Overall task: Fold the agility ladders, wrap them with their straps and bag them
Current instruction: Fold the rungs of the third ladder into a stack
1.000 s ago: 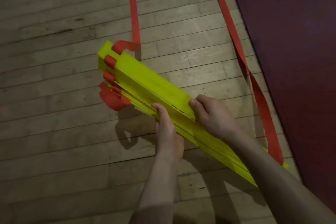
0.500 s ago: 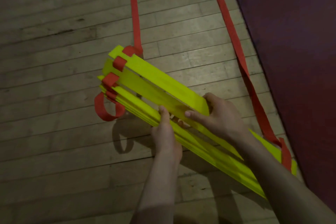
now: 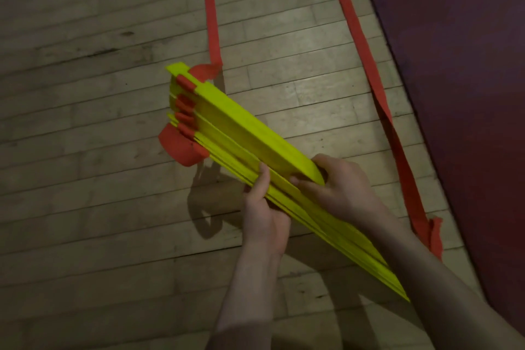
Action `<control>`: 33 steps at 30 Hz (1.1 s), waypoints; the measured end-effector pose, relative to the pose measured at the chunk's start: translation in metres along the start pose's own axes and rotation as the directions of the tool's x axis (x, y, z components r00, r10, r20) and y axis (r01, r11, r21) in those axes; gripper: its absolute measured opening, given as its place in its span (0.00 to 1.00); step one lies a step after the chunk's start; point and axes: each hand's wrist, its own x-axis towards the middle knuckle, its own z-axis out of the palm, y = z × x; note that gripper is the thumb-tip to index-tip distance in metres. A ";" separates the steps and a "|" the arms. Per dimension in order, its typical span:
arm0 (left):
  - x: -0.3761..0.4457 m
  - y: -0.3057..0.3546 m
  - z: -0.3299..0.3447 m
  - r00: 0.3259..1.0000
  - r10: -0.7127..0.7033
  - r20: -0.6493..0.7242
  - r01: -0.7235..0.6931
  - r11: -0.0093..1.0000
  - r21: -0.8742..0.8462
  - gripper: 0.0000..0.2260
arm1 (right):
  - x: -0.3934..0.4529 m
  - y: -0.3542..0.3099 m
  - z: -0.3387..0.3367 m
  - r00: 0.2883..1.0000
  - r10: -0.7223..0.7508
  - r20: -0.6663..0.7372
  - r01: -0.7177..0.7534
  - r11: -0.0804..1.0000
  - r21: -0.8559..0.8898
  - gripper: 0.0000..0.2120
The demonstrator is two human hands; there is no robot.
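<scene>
A stack of yellow ladder rungs [image 3: 244,133] is held slanted above the wooden floor, its far end up left. Red strap loops [image 3: 181,148] stick out at that end. My left hand [image 3: 264,207] grips the lower rungs from below, thumb on the stack's edge. My right hand [image 3: 338,187] grips the top rung, fingers curled round its near edge, thumb beneath it. Two red straps, the left strap [image 3: 211,17] and the right strap [image 3: 366,60], run away across the floor from the stack.
Pale wooden floorboards [image 3: 85,179] fill most of the view. A dark purple mat [image 3: 460,65] covers the right side, its edge running diagonally beside the right strap. A bunch of red strap [image 3: 434,236] lies by the mat edge.
The top rung, spread apart from the stack half a second ago, has come down close onto it. The stack's far end has tightened and the red loop has drawn in.
</scene>
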 end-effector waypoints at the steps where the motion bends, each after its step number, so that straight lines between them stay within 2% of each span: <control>1: 0.002 -0.001 -0.001 0.999 0.000 -0.039 0.001 1.000 0.021 0.26 | -0.001 -0.001 -0.001 0.997 -0.019 0.070 0.015 0.998 0.059 0.22; 3: 0.006 -0.003 -0.002 0.996 0.026 -0.084 -0.022 0.999 0.043 0.19 | -0.005 -0.003 0.000 0.973 -0.060 0.224 0.027 0.989 0.148 0.28; 5: 0.007 -0.003 0.000 0.994 0.076 -0.081 -0.073 0.996 0.048 0.12 | -0.008 -0.005 0.001 0.954 -0.072 0.291 0.027 0.988 0.155 0.26; 8: 0.003 -0.001 0.007 0.993 0.105 -0.058 -0.100 0.992 0.075 0.18 | -0.006 -0.007 0.002 0.940 -0.042 0.337 -0.016 0.986 0.167 0.27; 12: 0.002 0.000 0.007 0.992 0.121 0.028 -0.122 0.991 0.052 0.13 | -0.006 -0.007 0.004 0.918 0.005 0.396 -0.112 0.963 0.247 0.33; 15: -0.001 0.002 0.009 0.988 0.133 0.076 -0.137 0.989 0.059 0.17 | -0.007 -0.007 0.006 0.902 0.035 0.431 -0.178 0.938 0.297 0.39; 17: -0.001 0.001 0.012 0.986 0.167 0.010 -0.167 0.980 0.110 0.15 | -0.009 -0.009 0.011 0.880 0.042 0.473 -0.206 0.931 0.301 0.41; 19: 0.003 -0.001 0.016 0.972 0.214 -0.093 -0.194 0.962 0.190 0.09 | -0.012 -0.010 0.016 0.852 0.021 0.524 -0.227 0.915 0.332 0.44; 21: 0.007 0.001 0.016 0.953 0.262 -0.149 -0.219 0.942 0.255 0.09 | -0.013 -0.007 0.019 0.830 0.002 0.558 -0.233 0.910 0.343 0.49; 23: 0.009 0.005 0.014 0.964 0.247 -0.101 -0.217 0.945 0.243 0.10 | -0.012 -0.001 0.018 0.834 -0.027 0.551 -0.174 0.935 0.309 0.45; 26: 0.007 0.011 0.010 0.986 0.164 0.014 -0.164 0.973 0.160 0.09 | -0.010 0.002 0.016 0.886 -0.053 0.461 -0.032 0.984 0.173 0.23; 28: 0.007 0.013 0.011 0.987 0.159 0.004 -0.158 0.977 0.143 0.11 | -0.011 0.000 0.018 0.922 -0.096 0.374 0.056 0.991 0.118 0.12; 31: 0.007 0.016 0.015 0.976 0.215 -0.021 -0.206 0.954 0.219 0.16 | -0.014 -0.005 0.020 0.944 -0.093 0.316 0.052 0.989 0.136 0.09; 33: 0.009 0.017 0.018 0.967 0.252 -0.035 -0.232 0.929 0.290 0.10 | -0.015 -0.007 0.021 0.953 -0.082 0.293 0.046 0.991 0.126 0.15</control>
